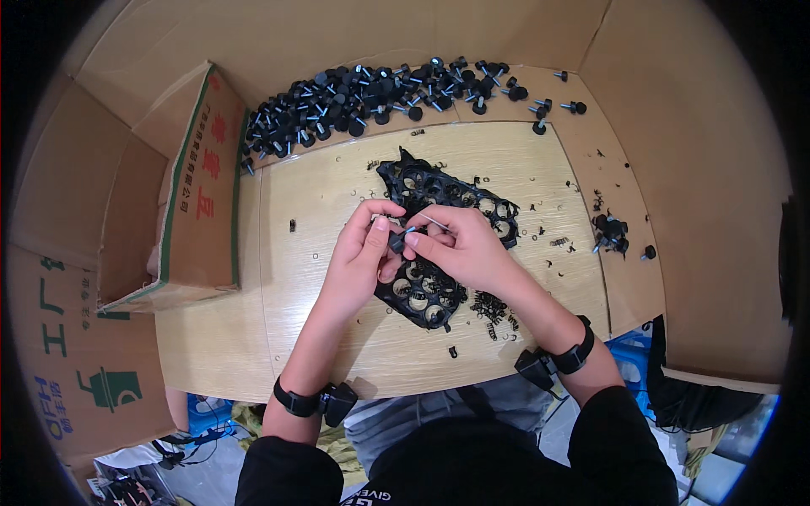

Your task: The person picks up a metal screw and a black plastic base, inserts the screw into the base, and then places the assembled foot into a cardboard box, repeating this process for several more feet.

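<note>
"Knob (396, 243): mid-frame, between both hands?"

"Yes. Left hand (359, 251) pinches its head; right hand (462, 250) pinches near its stud (410, 230), a thin rod (435, 223) in its grip. Probably light, stiff, sturdy; I'd hold the rim."

"Surface?"

"Pale table (304, 185), coils (488, 307) lower right of centre, cardboard walls (713, 169) upper and right."

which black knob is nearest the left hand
The knob held between the left hand and the right hand; the others lie farther off on cardboard.
</note>
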A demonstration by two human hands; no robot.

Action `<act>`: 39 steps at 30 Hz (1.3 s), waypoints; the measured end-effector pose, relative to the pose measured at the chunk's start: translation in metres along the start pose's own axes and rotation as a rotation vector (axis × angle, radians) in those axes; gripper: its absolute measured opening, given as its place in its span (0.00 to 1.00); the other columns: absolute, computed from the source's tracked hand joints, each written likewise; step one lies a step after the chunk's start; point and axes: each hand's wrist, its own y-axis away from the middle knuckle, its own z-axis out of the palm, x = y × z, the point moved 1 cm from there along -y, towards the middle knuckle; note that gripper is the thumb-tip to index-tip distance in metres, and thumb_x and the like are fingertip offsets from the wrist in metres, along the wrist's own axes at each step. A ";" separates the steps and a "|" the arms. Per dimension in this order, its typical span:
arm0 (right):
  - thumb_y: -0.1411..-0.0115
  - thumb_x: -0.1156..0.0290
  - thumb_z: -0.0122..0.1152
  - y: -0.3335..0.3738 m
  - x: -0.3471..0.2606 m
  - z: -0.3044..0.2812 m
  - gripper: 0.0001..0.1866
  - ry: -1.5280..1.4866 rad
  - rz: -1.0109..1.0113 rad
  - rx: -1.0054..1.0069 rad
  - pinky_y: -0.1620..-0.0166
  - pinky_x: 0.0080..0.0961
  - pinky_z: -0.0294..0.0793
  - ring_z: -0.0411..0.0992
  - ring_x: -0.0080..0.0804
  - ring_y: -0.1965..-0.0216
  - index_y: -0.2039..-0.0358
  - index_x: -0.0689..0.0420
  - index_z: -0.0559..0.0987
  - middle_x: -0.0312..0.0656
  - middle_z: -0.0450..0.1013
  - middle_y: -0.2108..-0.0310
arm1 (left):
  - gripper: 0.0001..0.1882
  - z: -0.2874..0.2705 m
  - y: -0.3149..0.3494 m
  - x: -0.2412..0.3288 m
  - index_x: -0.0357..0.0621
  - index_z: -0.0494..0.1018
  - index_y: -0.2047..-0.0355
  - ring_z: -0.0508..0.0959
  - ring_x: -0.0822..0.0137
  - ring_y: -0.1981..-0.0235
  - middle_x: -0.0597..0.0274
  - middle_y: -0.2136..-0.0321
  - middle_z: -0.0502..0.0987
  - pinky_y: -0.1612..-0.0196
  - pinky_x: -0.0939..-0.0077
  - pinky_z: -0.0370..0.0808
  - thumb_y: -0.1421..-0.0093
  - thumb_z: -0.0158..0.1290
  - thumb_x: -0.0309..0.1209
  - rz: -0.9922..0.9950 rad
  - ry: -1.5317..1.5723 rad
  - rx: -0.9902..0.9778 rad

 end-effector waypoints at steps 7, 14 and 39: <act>0.40 0.72 0.61 0.000 0.003 -0.001 0.06 -0.166 0.018 0.043 0.79 0.16 0.51 0.52 0.10 0.84 0.67 0.61 0.79 0.25 0.61 0.89 | 0.14 -0.002 -0.003 -0.005 0.44 0.64 0.52 0.61 0.82 0.84 0.62 0.75 0.72 0.82 0.88 0.56 0.27 0.37 0.39 0.002 0.019 -0.037; 0.39 0.71 0.61 0.001 0.000 -0.002 0.07 -0.207 -0.003 0.129 0.77 0.13 0.54 0.55 0.09 0.80 0.65 0.61 0.79 0.27 0.70 0.81 | 0.14 0.001 -0.001 -0.003 0.45 0.64 0.53 0.62 0.80 0.84 0.59 0.74 0.72 0.81 0.87 0.56 0.28 0.40 0.41 0.029 -0.069 -0.011; 0.43 0.71 0.66 0.001 -0.003 -0.001 0.09 -0.337 -0.001 0.030 0.76 0.14 0.48 0.49 0.10 0.81 0.64 0.60 0.79 0.21 0.52 0.84 | 0.18 0.005 0.003 -0.008 0.46 0.58 0.48 0.65 0.75 0.82 0.60 0.65 0.73 0.80 0.82 0.59 0.28 0.35 0.45 0.118 0.159 -0.025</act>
